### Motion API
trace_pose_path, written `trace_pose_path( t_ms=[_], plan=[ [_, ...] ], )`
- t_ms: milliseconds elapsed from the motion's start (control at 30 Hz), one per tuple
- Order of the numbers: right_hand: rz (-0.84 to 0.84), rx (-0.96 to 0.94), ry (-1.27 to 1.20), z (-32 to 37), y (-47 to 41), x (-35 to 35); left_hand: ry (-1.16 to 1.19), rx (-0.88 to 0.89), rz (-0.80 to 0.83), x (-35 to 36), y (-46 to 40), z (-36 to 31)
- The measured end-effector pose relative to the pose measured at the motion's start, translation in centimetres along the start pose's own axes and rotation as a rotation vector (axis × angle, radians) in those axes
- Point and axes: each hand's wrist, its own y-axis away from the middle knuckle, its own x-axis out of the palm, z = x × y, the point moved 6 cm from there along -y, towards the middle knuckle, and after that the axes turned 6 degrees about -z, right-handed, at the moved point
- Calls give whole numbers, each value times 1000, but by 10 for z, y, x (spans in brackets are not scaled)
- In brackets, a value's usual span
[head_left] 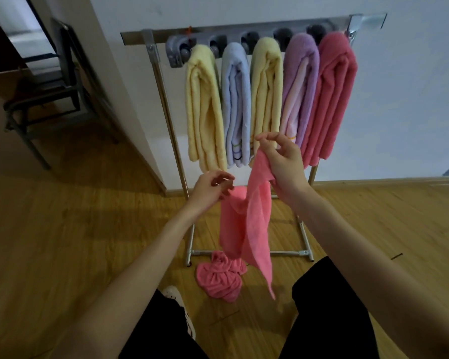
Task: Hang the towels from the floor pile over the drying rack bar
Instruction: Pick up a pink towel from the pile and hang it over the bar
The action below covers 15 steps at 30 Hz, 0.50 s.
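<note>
Chair (44,81) far left — five hung towels (267,99) behind hands (283,161).

Dim, even indoor light. Soft shadows fall across the wooden floor (62,216). Wide-angle bending is marked at the edges. Focus is slightly soft; no glare.

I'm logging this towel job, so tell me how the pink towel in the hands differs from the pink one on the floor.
The held pink towel hangs long and loose from the right hand, which pinches its top; the floor towel lies crumpled in a heap by the rack's base bar. The held one is clear of the floor; the other rests on the wood floor. The left hand is by the held towel's upper fold. Both look the same pink.
</note>
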Motion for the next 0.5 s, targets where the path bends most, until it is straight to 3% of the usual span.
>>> trace_pose_path(
  t_ms=[133,200,300,500],
  plan=[
    [-56,21,50,-11,-4,10,-40,58,430,16,33,0],
    [-71,47,79,-18,-1,15,-151,70,526,19,45,13],
    [-94,55,104,-20,4,24,-308,81,459,20,54,28],
    [-113,100,73,-20,9,35,-439,157,144,17,60,37]
  ],
)
